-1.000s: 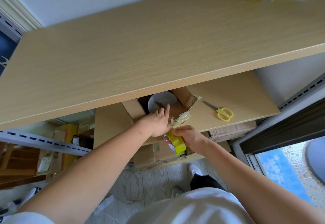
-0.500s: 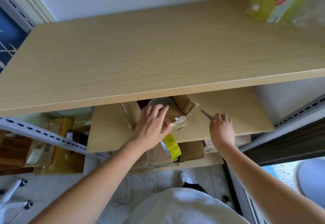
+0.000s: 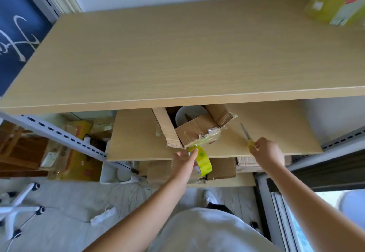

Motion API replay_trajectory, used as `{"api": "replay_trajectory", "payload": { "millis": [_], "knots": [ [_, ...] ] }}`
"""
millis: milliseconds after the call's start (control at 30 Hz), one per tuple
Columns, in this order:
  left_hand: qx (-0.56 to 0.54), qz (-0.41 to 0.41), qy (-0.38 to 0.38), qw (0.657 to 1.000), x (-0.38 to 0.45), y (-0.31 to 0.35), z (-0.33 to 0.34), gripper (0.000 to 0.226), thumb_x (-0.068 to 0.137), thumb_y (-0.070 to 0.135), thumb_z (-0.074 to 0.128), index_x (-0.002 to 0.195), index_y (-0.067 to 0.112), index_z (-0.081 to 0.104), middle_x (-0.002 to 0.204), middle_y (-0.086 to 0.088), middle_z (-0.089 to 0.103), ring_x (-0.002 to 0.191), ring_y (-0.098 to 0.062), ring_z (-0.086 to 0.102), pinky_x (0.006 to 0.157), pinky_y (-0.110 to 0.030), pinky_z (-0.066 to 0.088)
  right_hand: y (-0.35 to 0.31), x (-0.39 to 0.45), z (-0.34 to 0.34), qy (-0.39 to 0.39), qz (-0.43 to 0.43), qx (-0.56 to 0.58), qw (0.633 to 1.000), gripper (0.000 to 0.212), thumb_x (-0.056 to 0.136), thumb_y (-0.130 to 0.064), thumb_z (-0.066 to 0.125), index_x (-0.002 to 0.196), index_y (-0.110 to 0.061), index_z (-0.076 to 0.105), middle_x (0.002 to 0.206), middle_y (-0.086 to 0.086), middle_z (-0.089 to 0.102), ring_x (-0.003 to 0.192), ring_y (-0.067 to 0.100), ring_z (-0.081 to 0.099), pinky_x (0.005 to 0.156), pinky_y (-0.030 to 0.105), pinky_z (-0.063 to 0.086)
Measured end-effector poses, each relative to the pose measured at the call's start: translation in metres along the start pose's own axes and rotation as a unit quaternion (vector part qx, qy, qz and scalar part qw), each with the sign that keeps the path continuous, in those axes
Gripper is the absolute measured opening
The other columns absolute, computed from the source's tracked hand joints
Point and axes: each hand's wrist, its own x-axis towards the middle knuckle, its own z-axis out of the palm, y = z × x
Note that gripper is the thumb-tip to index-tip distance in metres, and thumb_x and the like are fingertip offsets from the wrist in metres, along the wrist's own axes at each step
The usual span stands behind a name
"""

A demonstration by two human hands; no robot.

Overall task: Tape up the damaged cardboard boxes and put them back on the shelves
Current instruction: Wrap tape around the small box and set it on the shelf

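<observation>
Now, box: a torn cardboard box (image 3: 194,128) sits on the middle shelf (image 3: 138,137), flaps open, partly hidden under the upper shelf (image 3: 177,54); a white bowl (image 3: 188,114) shows inside.
Tape strip: a wrinkled strip (image 3: 209,136) clings to the box's near corner and runs down to the roll.
Tape roll: yellow-green tape roll (image 3: 203,161) hangs just below the shelf's front edge, in front of the box.
Left hand: left hand (image 3: 184,161) holds the roll, fingers (image 3: 194,152) curled around its upper rim.
Right hand: right hand (image 3: 265,151) rests on the shelf to the right of the box, fingers closed on the yellow handles of the scissors (image 3: 247,136), blades pointing away.
Upper shelf: a yellow package (image 3: 335,0) stands at its far right.
Below: more cardboard boxes (image 3: 221,169) on the bottom shelf; white chair base (image 3: 17,208) on the floor at left.
</observation>
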Motion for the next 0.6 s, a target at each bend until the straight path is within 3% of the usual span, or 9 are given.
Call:
{"api": "replay_trajectory", "payload": {
  "millis": [67, 133, 267, 433, 500, 600],
  "knots": [
    [-0.038, -0.027, -0.010, 0.999, 0.003, 0.002, 0.007, 0.043, 0.086, 0.040, 0.076, 0.112, 0.014, 0.054, 0.118, -0.016, 0.066, 0.109, -0.031, 0.066, 0.097, -0.049, 0.053, 0.007, -0.031, 0.003, 0.034, -0.027, 0.093, 0.995, 0.025, 0.097, -0.037, 0.055, 0.101, -0.013, 0.055, 0.078, 0.005, 0.067, 0.061, 0.024, 0.063, 0.053, 0.033, 0.051],
    [-0.105, -0.046, -0.012, 0.993, 0.005, 0.003, 0.012, 0.043, 0.089, 0.029, 0.075, 0.119, 0.007, 0.055, 0.121, -0.021, 0.065, 0.110, -0.036, 0.065, 0.091, -0.050, 0.056, 0.010, -0.068, 0.005, 0.057, -0.090, 0.125, 0.986, 0.017, 0.094, -0.031, 0.062, 0.102, -0.019, 0.054, 0.078, 0.003, 0.068, 0.059, 0.027, 0.064, 0.051, 0.035, 0.049],
    [-0.150, -0.071, -0.033, 0.985, 0.004, 0.003, 0.015, 0.029, 0.094, 0.020, 0.068, 0.119, 0.010, 0.058, 0.114, -0.021, 0.069, 0.100, -0.036, 0.071, 0.073, -0.044, 0.062, -0.027, -0.092, 0.006, 0.082, -0.243, 0.116, 0.960, 0.022, 0.085, -0.016, 0.075, 0.103, -0.011, 0.064, 0.084, -0.001, 0.068, 0.057, 0.023, 0.063, 0.047, 0.036, 0.052],
    [-0.147, -0.094, -0.042, 0.984, 0.005, 0.012, 0.008, 0.019, 0.095, 0.020, 0.067, 0.108, 0.007, 0.063, 0.106, -0.020, 0.072, 0.087, -0.031, 0.073, 0.052, -0.034, 0.060, -0.121, -0.058, -0.001, 0.157, -0.391, 0.099, 0.901, 0.019, 0.075, -0.007, 0.082, 0.092, -0.009, 0.073, 0.093, 0.000, 0.073, 0.080, 0.029, 0.060, 0.064, 0.030, 0.051],
    [-0.140, -0.096, -0.067, 0.983, 0.006, 0.013, 0.007, 0.020, 0.097, 0.021, 0.063, 0.111, 0.008, 0.063, 0.100, -0.016, 0.075, 0.085, -0.027, 0.074, 0.053, -0.032, 0.060, -0.141, -0.048, 0.001, 0.153, -0.465, 0.063, 0.870, 0.016, 0.070, -0.006, 0.083, 0.082, -0.011, 0.074, 0.087, -0.003, 0.073, 0.083, 0.029, 0.060, 0.070, 0.032, 0.052],
    [-0.134, -0.085, -0.110, 0.981, 0.005, 0.014, 0.002, 0.006, 0.098, 0.020, 0.060, 0.101, 0.015, 0.062, 0.073, -0.006, 0.076, 0.064, -0.017, 0.074, 0.048, -0.029, 0.057, -0.148, -0.036, 0.008, 0.123, -0.519, -0.009, 0.846, 0.013, 0.067, -0.012, 0.083, 0.077, -0.018, 0.076, 0.092, -0.006, 0.073, 0.095, 0.029, 0.065, 0.079, 0.036, 0.051]
  ]
}}
